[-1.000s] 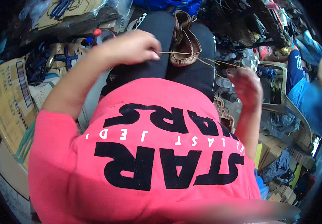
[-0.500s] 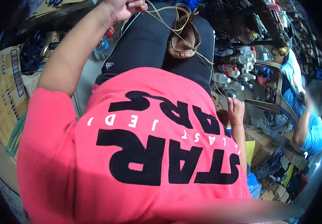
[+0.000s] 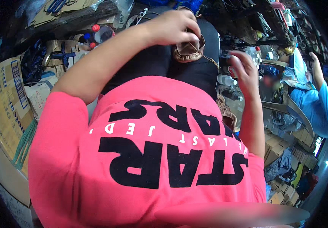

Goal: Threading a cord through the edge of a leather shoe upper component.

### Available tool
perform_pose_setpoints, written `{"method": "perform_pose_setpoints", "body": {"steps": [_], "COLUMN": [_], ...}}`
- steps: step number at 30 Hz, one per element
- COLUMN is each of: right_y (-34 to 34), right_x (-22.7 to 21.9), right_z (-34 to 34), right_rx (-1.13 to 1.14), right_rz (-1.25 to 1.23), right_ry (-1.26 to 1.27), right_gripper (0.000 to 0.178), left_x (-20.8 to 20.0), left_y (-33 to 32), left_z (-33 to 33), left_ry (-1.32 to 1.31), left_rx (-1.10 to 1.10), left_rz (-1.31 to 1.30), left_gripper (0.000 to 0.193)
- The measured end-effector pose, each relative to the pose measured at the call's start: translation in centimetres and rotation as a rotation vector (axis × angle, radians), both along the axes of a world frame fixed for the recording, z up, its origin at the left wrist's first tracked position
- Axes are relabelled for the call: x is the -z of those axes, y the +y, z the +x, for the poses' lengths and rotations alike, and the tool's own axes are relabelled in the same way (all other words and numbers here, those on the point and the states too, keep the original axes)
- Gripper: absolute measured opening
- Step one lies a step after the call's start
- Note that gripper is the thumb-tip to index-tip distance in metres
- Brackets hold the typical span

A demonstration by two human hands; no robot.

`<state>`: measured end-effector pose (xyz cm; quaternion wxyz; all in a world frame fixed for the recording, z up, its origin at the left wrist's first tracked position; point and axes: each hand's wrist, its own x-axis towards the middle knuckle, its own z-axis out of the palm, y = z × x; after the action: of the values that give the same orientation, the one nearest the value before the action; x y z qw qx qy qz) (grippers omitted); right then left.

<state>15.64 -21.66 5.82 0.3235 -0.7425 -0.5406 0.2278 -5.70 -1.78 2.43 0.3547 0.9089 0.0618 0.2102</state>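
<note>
Right hand [image 3: 247,74] raised beside the lap [image 3: 152,62], fingers bent; can't tell apart or pinched. Left hand [image 3: 175,28] over the opening of the shoe [image 3: 186,57], grip not clear either. Shoe on lap, gathered end toward body. Gathered seam in place there; cord [image 3: 210,60] loose at right, so stitching likely unfinished, amount left unclear. Writing: big black and small white capitals, upside down, on pink shirt [image 3: 71,159]; blue print on carton [image 3: 4,100]; bottles [image 3: 226,79] unreadable.
</note>
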Motion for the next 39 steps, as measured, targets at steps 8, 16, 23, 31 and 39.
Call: {"method": "perform_pose_setpoints", "body": {"steps": [8, 16, 23, 31, 39], "right_y": [4.7, 0.3, -1.3, 1.0, 2.2], "right_x": [0.0, -0.8, -1.8, -1.0, -1.2], "right_z": [-3.5, -3.8, -3.7, -4.0, -3.9], "right_rx": [-0.426, -0.342, -0.066, -0.162, -0.197], "right_rz": [-0.336, -0.192, -0.156, -0.164, -0.206], "right_ry": [-0.096, -0.090, 0.157, -0.105, -0.137], "right_gripper": [0.022, 0.024, 0.009, 0.023, 0.021], "left_x": [2.2, 2.5, 1.9, 1.4, 1.2], "left_y": [-1.0, -1.1, 0.9, 1.4, 1.3], "left_z": [3.7, 3.9, 4.0, 4.2, 4.4], "left_ry": [0.167, 0.123, 0.262, 0.371, 0.392], "left_rx": [0.042, 0.066, 0.199, 0.297, 0.286], "left_rz": [-0.112, -0.145, -0.398, -0.467, -0.435], "left_gripper": [0.022, 0.023, 0.014, 0.014, 0.016]}}
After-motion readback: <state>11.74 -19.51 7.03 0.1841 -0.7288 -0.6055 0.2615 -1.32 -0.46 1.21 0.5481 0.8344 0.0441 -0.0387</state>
